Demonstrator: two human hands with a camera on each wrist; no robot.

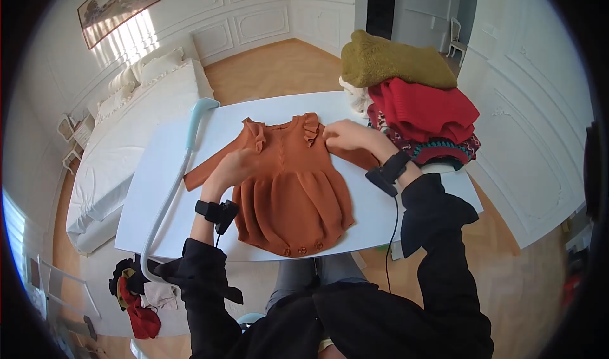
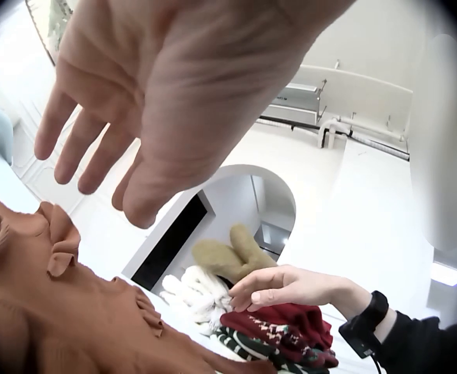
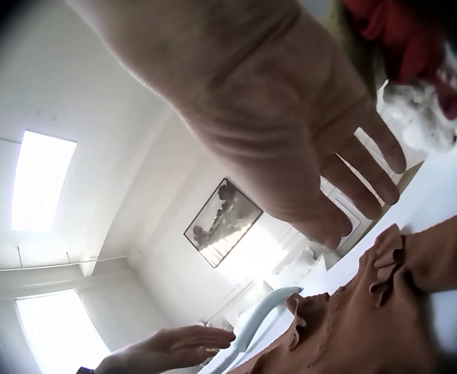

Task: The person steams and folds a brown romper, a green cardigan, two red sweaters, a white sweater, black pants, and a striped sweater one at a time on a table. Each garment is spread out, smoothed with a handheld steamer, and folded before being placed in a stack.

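A rust-brown knitted romper (image 1: 293,200) lies face up on the white table, its long sleeves spread to both sides, ruffles at the shoulders and buttons along the bottom edge. Over its left side, my left hand (image 1: 238,167) hovers with fingers extended; the left wrist view shows the palm (image 2: 189,86) bare. My right hand (image 1: 349,136) is above the right sleeve, beside the shoulder ruffle (image 1: 310,129). In the right wrist view the fingers of that right hand (image 3: 291,148) hang loosely, holding nothing.
A pale blue steamer head (image 1: 195,121) lies at the table's left, its hose (image 1: 166,216) running off the near edge. Folded knitwear, with a red sweater (image 1: 425,111) and an olive one (image 1: 396,61), is stacked at the right. Clothes (image 1: 141,305) lie on the floor at lower left.
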